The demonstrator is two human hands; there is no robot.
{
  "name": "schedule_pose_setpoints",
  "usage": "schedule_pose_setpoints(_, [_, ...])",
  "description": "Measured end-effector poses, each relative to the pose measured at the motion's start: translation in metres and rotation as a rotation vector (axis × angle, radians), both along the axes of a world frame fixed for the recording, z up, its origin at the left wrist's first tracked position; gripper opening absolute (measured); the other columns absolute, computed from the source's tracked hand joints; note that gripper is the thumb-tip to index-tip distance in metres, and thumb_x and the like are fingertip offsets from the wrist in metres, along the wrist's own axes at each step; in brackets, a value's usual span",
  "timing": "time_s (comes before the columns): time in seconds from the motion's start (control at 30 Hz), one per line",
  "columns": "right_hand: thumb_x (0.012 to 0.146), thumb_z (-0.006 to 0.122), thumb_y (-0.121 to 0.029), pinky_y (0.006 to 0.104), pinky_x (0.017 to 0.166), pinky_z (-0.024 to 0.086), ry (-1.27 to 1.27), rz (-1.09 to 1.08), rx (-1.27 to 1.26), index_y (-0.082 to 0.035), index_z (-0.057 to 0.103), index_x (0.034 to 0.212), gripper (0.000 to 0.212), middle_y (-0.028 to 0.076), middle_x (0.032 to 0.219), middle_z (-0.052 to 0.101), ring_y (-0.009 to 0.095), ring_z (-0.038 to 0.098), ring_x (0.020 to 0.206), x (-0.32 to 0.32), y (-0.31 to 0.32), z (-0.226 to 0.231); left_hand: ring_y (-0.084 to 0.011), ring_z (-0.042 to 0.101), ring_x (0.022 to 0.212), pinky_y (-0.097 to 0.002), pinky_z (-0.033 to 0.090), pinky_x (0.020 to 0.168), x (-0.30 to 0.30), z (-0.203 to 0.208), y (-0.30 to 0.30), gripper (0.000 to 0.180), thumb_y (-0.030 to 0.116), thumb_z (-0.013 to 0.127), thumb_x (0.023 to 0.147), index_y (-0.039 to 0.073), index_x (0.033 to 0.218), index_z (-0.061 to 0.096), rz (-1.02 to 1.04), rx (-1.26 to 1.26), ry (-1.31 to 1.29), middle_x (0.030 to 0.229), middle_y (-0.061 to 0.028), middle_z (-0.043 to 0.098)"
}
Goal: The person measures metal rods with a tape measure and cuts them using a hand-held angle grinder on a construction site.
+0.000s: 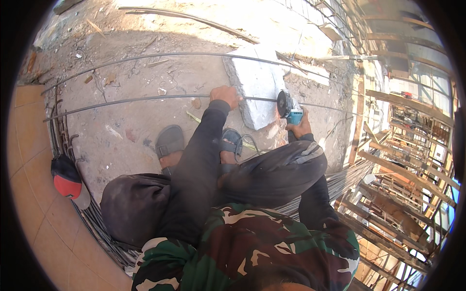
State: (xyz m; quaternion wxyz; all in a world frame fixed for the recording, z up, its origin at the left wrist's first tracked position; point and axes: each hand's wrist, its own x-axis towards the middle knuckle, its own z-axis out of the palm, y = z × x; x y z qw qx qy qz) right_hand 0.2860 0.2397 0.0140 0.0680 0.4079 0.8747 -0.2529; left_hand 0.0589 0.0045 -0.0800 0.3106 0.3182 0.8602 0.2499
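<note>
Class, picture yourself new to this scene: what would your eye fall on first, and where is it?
First, probably the teal angle grinder in the right hand, right of centre. Next, the pale slab at upper centre, with the left hand gripping a thin metal rod by its left edge. Then the red-and-black cap at far left, beside the orange tiles.

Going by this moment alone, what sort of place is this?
Most likely a building site: long steel rods, an angle grinder in the right hand, and rough timber framework along the picture's right.
</note>
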Motion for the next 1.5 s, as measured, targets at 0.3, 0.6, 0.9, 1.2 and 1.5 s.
schedule_pose_setpoints(0.3, [0.056,0.080,-0.017,0.0399,0.090,0.049,0.046,0.018,-0.041,-0.013,0.029,0.141,0.100,0.022,0.110,0.063,0.037,0.062,0.100,0.000,0.006,-0.004,-0.0331,0.068,0.086,-0.0436,0.051,0.077,0.000,0.001,0.000,0.044,0.048,0.065,0.086,0.005,0.087,0.073,0.012,0.005,0.004,0.083,-0.0177,0.070])
schedule_pose_setpoints(0.6, [0.056,0.079,-0.015,0.0390,0.092,0.048,0.041,0.015,-0.061,-0.011,0.028,0.142,0.100,0.022,0.111,0.062,0.036,0.061,0.102,-0.007,0.002,0.002,-0.0328,0.068,0.086,-0.0437,0.051,0.078,-0.001,0.002,0.000,0.044,0.048,0.065,0.086,0.005,0.088,0.073,-0.009,-0.021,-0.021,0.084,-0.0178,0.070])
schedule_pose_setpoints(0.9, [0.056,0.078,-0.015,0.0384,0.089,0.049,0.076,0.012,-0.074,-0.015,0.030,0.141,0.098,0.020,0.109,0.062,0.035,0.061,0.098,-0.006,0.006,-0.002,-0.0332,0.068,0.086,-0.0436,0.051,0.078,-0.002,0.003,0.001,0.043,0.047,0.064,0.087,0.005,0.089,0.073,-0.019,-0.017,-0.022,0.084,-0.0179,0.070])
schedule_pose_setpoints(1.2, [0.054,0.078,-0.015,0.0375,0.088,0.049,0.085,0.031,-0.063,-0.011,0.029,0.142,0.101,0.020,0.109,0.062,0.034,0.061,0.098,-0.012,0.011,-0.006,-0.0328,0.068,0.086,-0.0438,0.051,0.078,0.000,0.002,0.001,0.043,0.048,0.064,0.087,0.006,0.089,0.073,-0.012,-0.010,-0.009,0.084,-0.0173,0.070])
schedule_pose_setpoints(1.5, [0.053,0.078,-0.014,0.0393,0.090,0.048,-0.008,-0.041,-0.044,-0.013,0.029,0.142,0.102,0.023,0.113,0.062,0.037,0.061,0.103,-0.009,0.008,-0.001,-0.0323,0.068,0.087,-0.0433,0.051,0.078,0.001,0.003,0.003,0.042,0.048,0.065,0.086,0.006,0.090,0.073,-0.028,-0.034,-0.028,0.086,-0.0178,0.070])
